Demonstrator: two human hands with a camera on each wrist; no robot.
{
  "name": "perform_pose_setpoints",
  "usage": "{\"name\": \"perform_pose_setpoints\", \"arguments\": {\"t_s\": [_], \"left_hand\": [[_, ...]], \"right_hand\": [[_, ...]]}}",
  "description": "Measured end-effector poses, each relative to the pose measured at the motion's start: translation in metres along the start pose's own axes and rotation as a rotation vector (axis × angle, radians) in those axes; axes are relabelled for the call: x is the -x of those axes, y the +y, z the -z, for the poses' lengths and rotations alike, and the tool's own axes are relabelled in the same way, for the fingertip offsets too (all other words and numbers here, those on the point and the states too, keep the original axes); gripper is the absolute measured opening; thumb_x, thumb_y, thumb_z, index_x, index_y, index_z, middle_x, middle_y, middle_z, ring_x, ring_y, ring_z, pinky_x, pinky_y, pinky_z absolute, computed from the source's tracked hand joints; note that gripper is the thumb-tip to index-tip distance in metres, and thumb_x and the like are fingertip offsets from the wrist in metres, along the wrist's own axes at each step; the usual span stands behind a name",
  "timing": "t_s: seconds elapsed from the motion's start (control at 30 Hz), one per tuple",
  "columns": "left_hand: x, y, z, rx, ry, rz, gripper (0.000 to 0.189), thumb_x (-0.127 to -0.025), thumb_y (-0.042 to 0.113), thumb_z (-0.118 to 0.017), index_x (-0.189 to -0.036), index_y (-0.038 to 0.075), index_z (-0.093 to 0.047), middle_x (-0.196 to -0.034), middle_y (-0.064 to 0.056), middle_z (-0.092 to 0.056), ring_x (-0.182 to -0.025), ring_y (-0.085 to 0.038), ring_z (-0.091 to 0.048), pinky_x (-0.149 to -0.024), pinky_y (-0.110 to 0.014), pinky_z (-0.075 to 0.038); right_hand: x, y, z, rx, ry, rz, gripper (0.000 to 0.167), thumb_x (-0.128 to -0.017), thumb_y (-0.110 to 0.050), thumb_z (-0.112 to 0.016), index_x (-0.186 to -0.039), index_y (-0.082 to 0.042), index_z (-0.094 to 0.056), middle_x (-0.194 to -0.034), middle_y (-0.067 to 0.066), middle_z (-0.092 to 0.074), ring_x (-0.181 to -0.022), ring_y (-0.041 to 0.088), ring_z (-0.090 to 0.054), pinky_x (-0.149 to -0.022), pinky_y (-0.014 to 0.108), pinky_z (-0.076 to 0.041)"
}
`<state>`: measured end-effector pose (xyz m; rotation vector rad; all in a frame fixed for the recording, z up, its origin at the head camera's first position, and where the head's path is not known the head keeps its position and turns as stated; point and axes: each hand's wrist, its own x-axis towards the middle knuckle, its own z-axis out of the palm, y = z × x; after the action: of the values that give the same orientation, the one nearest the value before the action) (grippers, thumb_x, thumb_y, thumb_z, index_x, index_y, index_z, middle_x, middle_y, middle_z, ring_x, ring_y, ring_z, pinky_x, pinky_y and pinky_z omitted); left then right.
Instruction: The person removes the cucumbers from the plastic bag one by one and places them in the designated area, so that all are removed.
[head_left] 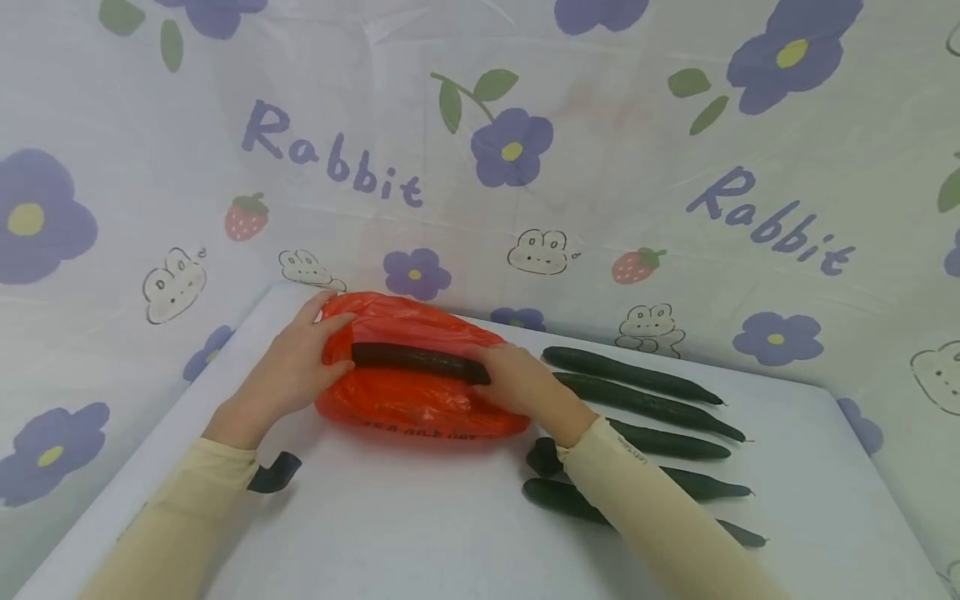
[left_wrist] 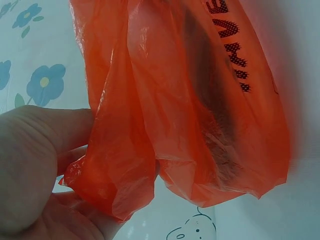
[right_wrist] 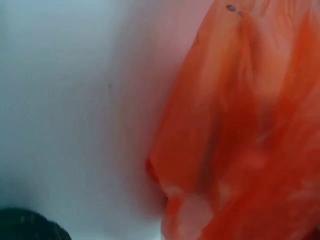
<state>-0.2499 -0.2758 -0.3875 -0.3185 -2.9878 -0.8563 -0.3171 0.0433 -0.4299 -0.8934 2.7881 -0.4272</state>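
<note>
A red plastic bag (head_left: pixel 420 408) with black print lies on the white table between both hands. My left hand (head_left: pixel 288 367) pinches its left edge; in the left wrist view, the thumb and fingers hold a gathered fold of the bag (left_wrist: pixel 115 125). One dark green cucumber (head_left: pixel 412 358) lies lengthwise in the bag's opening. My right hand (head_left: pixel 525 387) grips that cucumber's right end. A dark long shape shows through the plastic in the left wrist view. The right hand is out of sight in the right wrist view, where the bag (right_wrist: pixel 240 140) fills the right side.
Several cucumbers (head_left: pixel 633 375) lie in a row on the right of the white table (head_left: pixel 390 533), partly behind the right forearm. Small dark devices (head_left: pixel 276 472) sit at the wrists. A printed curtain (head_left: pixel 600 167) with flowers and rabbits hangs behind the table.
</note>
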Motion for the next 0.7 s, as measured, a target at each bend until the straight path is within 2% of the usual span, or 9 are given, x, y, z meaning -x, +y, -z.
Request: {"name": "perform_pose_setpoints", "arguments": {"t_s": [0.1,0.23,0.33,0.5,0.7], "left_hand": [[0.0,0.0,0.001,0.004,0.0,0.002,0.071,-0.097,0.01,-0.079,-0.162,0.003,-0.049,-0.178,-0.019,-0.017,-0.157,-0.049,-0.03,-0.112,-0.067,-0.046],[0.0,0.0,0.002,0.008,0.0,0.006,0.072,-0.097,0.01,-0.079,-0.162,0.003,-0.049,-0.178,-0.019,-0.016,-0.157,-0.049,-0.029,-0.112,-0.067,-0.046],[0.0,-0.001,0.002,0.008,-0.005,0.007,0.072,-0.097,0.01,-0.079,-0.162,0.003,-0.049,-0.178,-0.019,-0.016,-0.157,-0.049,-0.029,-0.112,-0.068,-0.046],[0.0,-0.001,0.002,0.009,-0.011,0.007,0.072,-0.097,0.009,-0.079,-0.162,0.003,-0.049,-0.178,-0.018,-0.015,-0.157,-0.049,-0.029,-0.112,-0.067,-0.046],[-0.001,0.0,0.002,0.009,-0.014,0.003,0.072,-0.097,0.009,-0.079,-0.162,0.003,-0.048,-0.179,-0.018,-0.015,-0.156,-0.05,-0.03,-0.112,-0.068,-0.046]], "right_hand": [[-0.004,-0.002,-0.002,0.005,0.01,-0.033,0.047,-0.099,-0.022,-0.081,-0.145,-0.02,-0.068,-0.128,0.001,-0.073,-0.121,0.026,-0.067,-0.114,0.049,-0.05],[-0.011,-0.005,-0.003,0.029,0.037,-0.078,0.034,-0.098,-0.017,-0.081,-0.132,-0.016,-0.075,-0.115,0.002,-0.076,-0.105,0.025,-0.069,-0.105,0.047,-0.057],[-0.016,-0.006,-0.006,0.078,0.054,-0.113,0.028,-0.097,-0.014,-0.081,-0.125,-0.016,-0.078,-0.108,0.002,-0.077,-0.098,0.026,-0.07,-0.098,0.046,-0.06],[-0.019,-0.008,-0.012,0.153,0.068,-0.167,0.024,-0.097,-0.01,-0.077,-0.12,-0.015,-0.079,-0.107,0.004,-0.077,-0.102,0.026,-0.071,-0.101,0.048,-0.06],[-0.018,-0.01,-0.015,0.15,0.095,-0.182,0.03,-0.101,-0.015,-0.076,-0.13,-0.017,-0.077,-0.117,0.007,-0.073,-0.111,0.028,-0.067,-0.103,0.051,-0.058]]}}
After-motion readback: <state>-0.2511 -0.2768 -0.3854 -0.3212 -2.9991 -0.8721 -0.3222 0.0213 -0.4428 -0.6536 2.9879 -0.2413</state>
